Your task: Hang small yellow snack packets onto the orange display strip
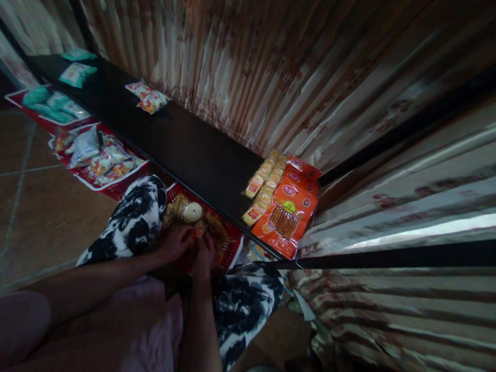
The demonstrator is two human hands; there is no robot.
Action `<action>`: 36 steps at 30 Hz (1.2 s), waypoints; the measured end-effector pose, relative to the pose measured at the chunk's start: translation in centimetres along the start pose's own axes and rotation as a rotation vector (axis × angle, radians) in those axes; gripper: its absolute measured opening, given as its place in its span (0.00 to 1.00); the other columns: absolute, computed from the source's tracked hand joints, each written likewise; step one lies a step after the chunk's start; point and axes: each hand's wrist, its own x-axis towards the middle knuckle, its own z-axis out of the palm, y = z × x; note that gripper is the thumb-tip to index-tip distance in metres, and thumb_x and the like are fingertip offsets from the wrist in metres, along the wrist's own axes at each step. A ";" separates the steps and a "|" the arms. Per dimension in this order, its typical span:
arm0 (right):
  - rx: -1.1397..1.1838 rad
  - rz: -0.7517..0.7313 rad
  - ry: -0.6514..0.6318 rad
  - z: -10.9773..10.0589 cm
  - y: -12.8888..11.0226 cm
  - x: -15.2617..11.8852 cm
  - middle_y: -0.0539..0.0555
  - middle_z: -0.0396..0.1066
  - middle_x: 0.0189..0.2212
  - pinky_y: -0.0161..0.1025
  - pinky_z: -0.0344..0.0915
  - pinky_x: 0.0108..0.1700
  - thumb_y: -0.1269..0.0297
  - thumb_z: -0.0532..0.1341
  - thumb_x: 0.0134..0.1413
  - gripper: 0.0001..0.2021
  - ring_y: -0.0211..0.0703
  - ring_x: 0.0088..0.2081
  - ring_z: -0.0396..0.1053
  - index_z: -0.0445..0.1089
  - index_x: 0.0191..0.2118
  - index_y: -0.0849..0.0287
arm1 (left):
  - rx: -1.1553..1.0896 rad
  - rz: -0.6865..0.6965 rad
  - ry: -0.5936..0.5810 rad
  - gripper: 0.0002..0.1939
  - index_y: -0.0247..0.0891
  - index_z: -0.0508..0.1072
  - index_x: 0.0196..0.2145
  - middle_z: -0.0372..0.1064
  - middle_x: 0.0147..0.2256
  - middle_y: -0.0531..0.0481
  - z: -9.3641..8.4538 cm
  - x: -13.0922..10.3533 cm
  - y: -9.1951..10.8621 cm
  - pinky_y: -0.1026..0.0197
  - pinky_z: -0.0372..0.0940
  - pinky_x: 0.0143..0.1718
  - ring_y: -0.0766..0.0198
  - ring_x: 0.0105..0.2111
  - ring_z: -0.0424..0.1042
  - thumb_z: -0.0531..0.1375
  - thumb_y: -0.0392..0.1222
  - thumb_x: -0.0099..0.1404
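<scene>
My left hand [176, 242] and my right hand [204, 253] are close together over a red container [232, 250] between my knees. Their fingers meet around a small orange-red item [196, 233], too small to name. Beside them in the container lies a round white item [192, 212] among clear and golden wrappers [177, 207]. On the black shelf's right end, orange snack packets [287, 212] lie overlapped, with long yellow packs [265, 188] at their left.
The black shelf [190, 149] also holds a red-and-white packet [149, 96] and green packets [77, 74]. Red containers with green bags [54, 105] and mixed snack bags [103, 156] stand left of my knee. A pleated curtain [241, 64] hangs behind; black bars cross at right.
</scene>
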 end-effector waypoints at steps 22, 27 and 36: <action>-0.053 -0.040 -0.028 -0.6 0.1 -0.4 0.56 0.73 0.46 0.41 0.65 0.49 0.60 0.62 0.43 0.23 0.46 0.46 0.70 0.70 0.48 0.60 | -0.200 -0.053 -0.002 0.17 0.34 0.68 0.47 0.71 0.46 0.41 -0.1 -0.1 0.5 0.55 0.66 0.47 0.59 0.44 0.71 0.53 0.43 0.62; -0.089 -0.082 -0.026 -0.8 0.4 -0.5 0.56 0.73 0.45 0.40 0.66 0.48 0.60 0.61 0.46 0.21 0.45 0.46 0.70 0.70 0.49 0.58 | -0.279 -0.091 -0.006 0.18 0.33 0.69 0.46 0.72 0.45 0.41 0.2 0.0 0.4 0.56 0.64 0.48 0.58 0.45 0.71 0.54 0.45 0.61; -0.109 -0.118 -0.120 -0.7 -0.8 -1.4 0.55 0.74 0.46 0.41 0.66 0.49 0.59 0.60 0.48 0.18 0.45 0.47 0.70 0.72 0.46 0.58 | -0.264 -0.113 -0.026 0.19 0.35 0.72 0.43 0.74 0.41 0.42 -0.6 -0.4 1.8 0.55 0.64 0.47 0.56 0.42 0.72 0.53 0.51 0.62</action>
